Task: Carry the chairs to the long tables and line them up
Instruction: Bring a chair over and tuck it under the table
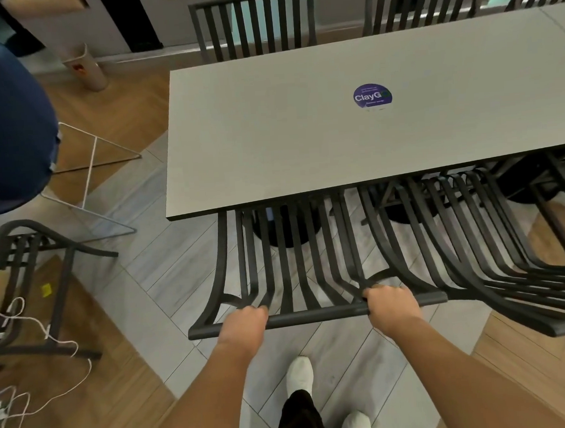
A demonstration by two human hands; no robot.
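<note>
Table (269, 132) edge: hands (314, 317) grip chair (288, 273).

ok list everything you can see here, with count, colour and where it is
held chair: 1, black slatted, seat tucked under near table edge
other chairs: at least 5, black; near-side right, far side, floor left
table: 1, grey, centre
sticker: 1, purple, on tabletop
wire frame: 1, white, left floor
cables: white, bottom left
bin: 1, beige, by wall
shoes: 2, white, bottom
left hand: grips top rail
right hand: grips top rail
</note>
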